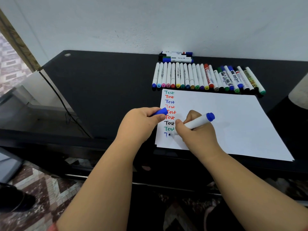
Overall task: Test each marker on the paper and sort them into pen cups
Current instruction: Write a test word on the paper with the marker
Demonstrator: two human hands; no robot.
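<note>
While eight words stand finished on the paper, the right hand grips a blue marker, writing a ninth. Its cap sits pinched in the left hand. Many markers wait in the far row; no cups show.

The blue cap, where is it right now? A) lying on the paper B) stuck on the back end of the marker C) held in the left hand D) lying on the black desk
C: the left hand pinches the blue cap above the paper's left edge, while the right hand holds the uncapped marker and writes a blue word.
</note>
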